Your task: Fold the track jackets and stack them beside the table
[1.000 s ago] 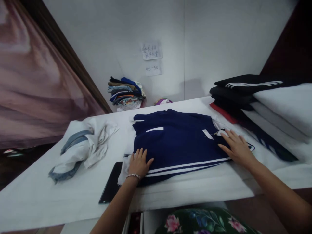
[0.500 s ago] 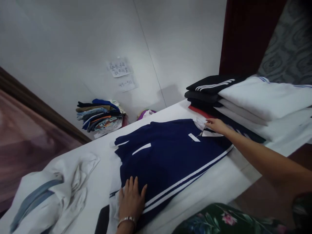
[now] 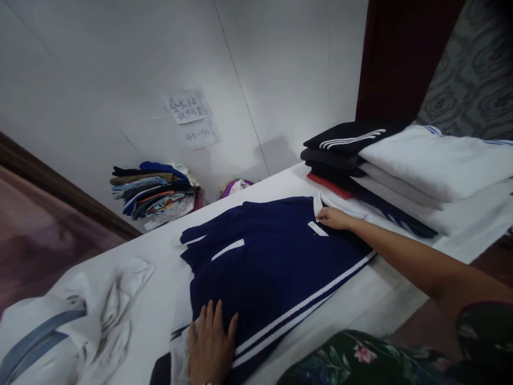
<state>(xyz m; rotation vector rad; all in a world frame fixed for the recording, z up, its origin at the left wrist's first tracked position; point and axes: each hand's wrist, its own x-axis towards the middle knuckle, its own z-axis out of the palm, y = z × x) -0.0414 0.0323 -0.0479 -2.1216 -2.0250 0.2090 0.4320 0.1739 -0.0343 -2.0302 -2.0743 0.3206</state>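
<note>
A navy jacket (image 3: 264, 256) with white stripes along its near side lies spread on the white table. My left hand (image 3: 212, 342) rests flat on its lower left end, fingers spread, partly over a pale cloth. At the other end my right hand (image 3: 334, 218) pinches the jacket's white collar (image 3: 318, 203), just above a small white label (image 3: 318, 229). Part of the collar is hidden behind my fingers.
Folded clothes (image 3: 425, 160) are stacked at the right. A crumpled white garment (image 3: 100, 315) with a blue-grey stripe lies at the left. Beyond the table stands another clothes pile (image 3: 154, 190). Handwritten paper (image 3: 188, 107) hangs on the wall.
My right hand has moved left along the collar, and its fingers are now closed more tightly. My left hand stays flat on the jacket. The whole view has shifted slightly.
</note>
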